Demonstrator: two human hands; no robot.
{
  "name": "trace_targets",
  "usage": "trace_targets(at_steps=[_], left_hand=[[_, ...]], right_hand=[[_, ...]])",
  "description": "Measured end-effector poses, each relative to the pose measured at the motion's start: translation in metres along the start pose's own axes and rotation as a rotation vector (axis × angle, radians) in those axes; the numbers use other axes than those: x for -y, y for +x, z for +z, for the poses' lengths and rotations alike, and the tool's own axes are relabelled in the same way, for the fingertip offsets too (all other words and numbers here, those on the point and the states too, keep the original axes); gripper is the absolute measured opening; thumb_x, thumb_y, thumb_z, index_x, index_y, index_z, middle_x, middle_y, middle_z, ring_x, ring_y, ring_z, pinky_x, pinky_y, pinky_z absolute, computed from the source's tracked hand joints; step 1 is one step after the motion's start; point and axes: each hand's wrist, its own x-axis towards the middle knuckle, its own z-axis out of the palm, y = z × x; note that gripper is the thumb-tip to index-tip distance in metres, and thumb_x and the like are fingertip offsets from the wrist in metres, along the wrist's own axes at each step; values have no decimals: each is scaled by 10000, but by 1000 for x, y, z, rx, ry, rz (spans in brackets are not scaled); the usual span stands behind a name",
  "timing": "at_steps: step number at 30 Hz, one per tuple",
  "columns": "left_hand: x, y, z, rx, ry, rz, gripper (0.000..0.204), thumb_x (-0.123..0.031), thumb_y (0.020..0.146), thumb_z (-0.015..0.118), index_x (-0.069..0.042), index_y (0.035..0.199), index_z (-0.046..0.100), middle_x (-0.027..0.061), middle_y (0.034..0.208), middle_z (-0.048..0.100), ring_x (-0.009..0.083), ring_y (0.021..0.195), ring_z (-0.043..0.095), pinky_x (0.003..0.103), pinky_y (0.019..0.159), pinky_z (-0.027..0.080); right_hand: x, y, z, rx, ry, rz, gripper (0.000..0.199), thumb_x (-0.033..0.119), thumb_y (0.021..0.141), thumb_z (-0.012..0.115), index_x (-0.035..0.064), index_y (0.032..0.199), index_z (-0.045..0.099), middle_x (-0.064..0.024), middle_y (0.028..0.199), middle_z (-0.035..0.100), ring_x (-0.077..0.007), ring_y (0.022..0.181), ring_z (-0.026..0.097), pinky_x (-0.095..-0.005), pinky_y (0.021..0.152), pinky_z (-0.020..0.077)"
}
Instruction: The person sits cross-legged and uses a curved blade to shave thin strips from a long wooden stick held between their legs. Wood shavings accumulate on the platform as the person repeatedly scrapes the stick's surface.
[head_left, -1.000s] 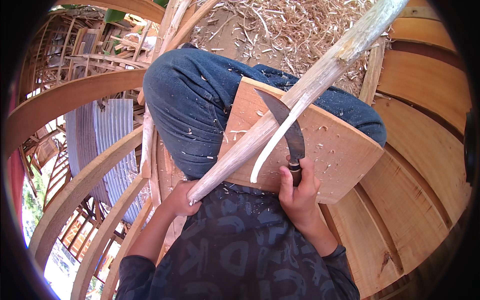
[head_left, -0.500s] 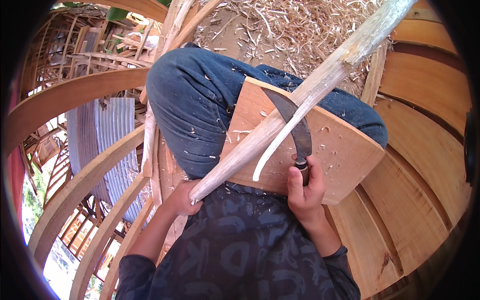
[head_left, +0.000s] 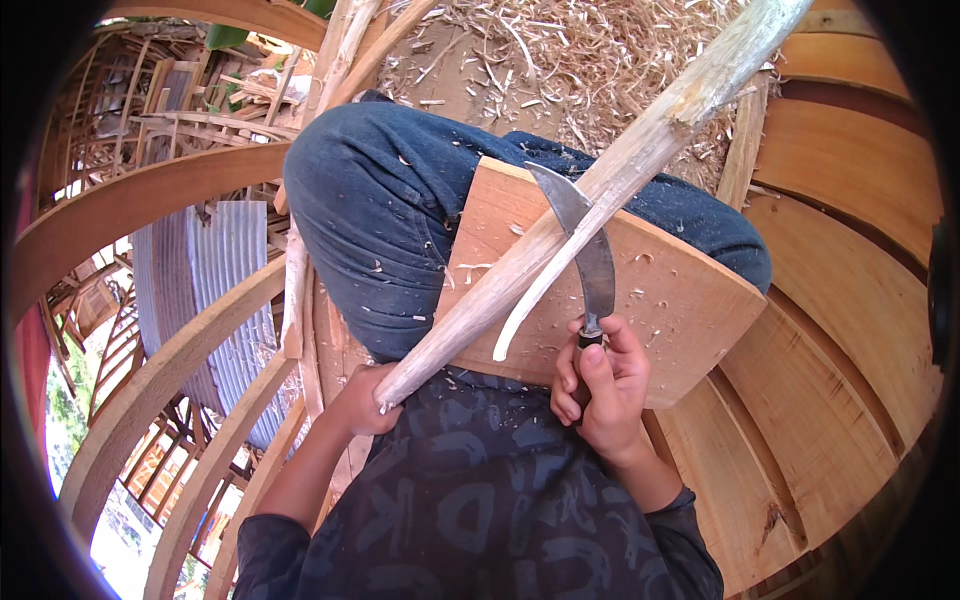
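A long pale wooden pole [head_left: 640,160] slants from my lap up to the far right. My left hand [head_left: 365,400] is closed around its near end. In my right hand [head_left: 603,385] is the dark handle of a sickle [head_left: 597,270], its curved blade crossing the pole at mid-length. The blade's hooked tip sticks out past the pole's far-left side. A long pale strip of wood [head_left: 530,300] hangs from the pole, still joined near the blade. Beneath them a flat wooden board [head_left: 680,310] lies tilted across my thighs, dotted with small shavings.
A heap of curled wood shavings [head_left: 620,60] covers the planks ahead. Curved timber ribs [head_left: 150,195] stand on the left, with corrugated metal sheets [head_left: 230,290] beyond them. Wide planks [head_left: 840,300] form a curving wall close on my right.
My right hand has turned on the sickle's handle and shifted slightly left, and the blade has tilted more upright. The pole and strip have moved slightly left. My left hand keeps its grip.
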Motion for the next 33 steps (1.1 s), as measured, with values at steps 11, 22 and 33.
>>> trace_targets(at_steps=[11,22,33], left_hand=[[3,1,-1,37,18,-46,440,-49,576,602,-4,1013,615,179,808,642,334,752,648,345,705,501],[1,1,0,9,13,-37,418,-63,577,605,-3,991,612,180,797,642,335,743,649,345,695,502],[1,-1,-2,20,41,-61,391,-73,598,618,-5,983,615,170,793,644,317,733,654,343,691,500]], right_hand=[[-14,21,-20,-146,-1189,-793,301,47,850,648,-40,1094,494,-129,775,589,-194,592,587,-294,529,463],[-10,7,0,-79,-85,-133,244,70,924,561,-35,1124,471,-35,735,543,-80,520,487,-197,456,356],[2,20,-15,-107,-1034,-588,303,75,860,639,-19,1105,487,-167,768,601,-256,594,630,-315,512,481]])
